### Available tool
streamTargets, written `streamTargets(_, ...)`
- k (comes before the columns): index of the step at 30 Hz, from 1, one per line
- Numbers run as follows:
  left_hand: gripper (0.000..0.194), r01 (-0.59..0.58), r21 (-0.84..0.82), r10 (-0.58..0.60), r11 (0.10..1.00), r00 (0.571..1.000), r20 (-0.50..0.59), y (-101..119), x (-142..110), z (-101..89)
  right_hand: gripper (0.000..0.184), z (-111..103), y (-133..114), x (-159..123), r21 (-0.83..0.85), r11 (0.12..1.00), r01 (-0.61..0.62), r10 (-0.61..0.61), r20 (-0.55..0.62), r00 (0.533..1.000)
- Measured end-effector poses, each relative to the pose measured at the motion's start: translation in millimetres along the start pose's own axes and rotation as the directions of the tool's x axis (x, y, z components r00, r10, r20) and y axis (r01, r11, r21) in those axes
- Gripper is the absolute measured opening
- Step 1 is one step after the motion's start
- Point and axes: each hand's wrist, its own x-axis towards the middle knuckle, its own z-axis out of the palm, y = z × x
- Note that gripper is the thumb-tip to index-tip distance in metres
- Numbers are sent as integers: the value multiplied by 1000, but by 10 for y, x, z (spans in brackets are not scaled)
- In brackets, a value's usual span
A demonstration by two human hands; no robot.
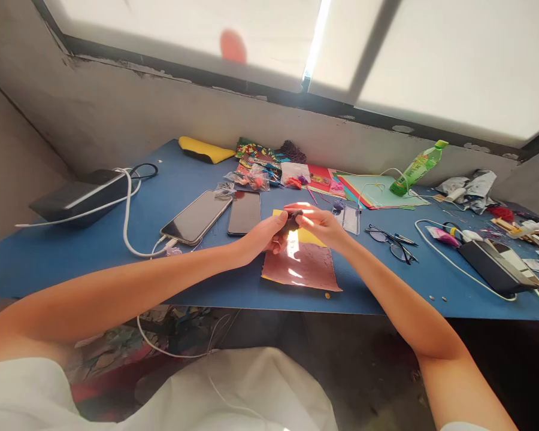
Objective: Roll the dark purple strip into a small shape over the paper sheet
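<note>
My left hand (pixel 272 232) and my right hand (pixel 317 222) meet over the middle of the table. Between their fingertips is a small dark lump (pixel 291 221), gripped from both sides; its exact kind is hard to make out. Fingers on both hands are closed around it. Directly below lies a yellow sheet (pixel 312 237), its near part covered by a rough-edged, brownish-pink layer (pixel 300 269) with bright sunlight patches on it. Two phones, a white-edged one (pixel 197 216) and a dark one (pixel 244 213), lie left of my hands.
Glasses (pixel 391 244) and a black box (pixel 498 263) with cables lie to the right. A green bottle (pixel 420 167) leans on coloured paper (pixel 372 190) at the back. Small bags (pixel 251 178) and a yellow pouch (pixel 206 149) lie along the wall. A dark power strip (pixel 87 194) sits left.
</note>
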Motion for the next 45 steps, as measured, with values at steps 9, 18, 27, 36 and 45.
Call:
streamTargets(9,44,31,144,-32,989,999,5,-4,-45,13,47,90,-22,-73,-246,956,160,-128,140,982)
streamTargets(18,50,-40,-2,40,999,999,-6,13,-94,53,83,196,-80,-142,-385,898,213,-165,156,974)
streamTargets(27,52,41,-65,-36,997,997,74,9,-109,76,50,255,-17,-147,-456,804,381,-378,103,920)
streamTargets(36,32,202,-256,-186,945,979,88,27,-60,44,41,159,-12,-113,-500,836,226,-300,-72,951)
streamTargets(45,38,268,-230,-264,935,963,49,22,-20,36,59,144,-104,-74,17,1000,-16,19,-214,977)
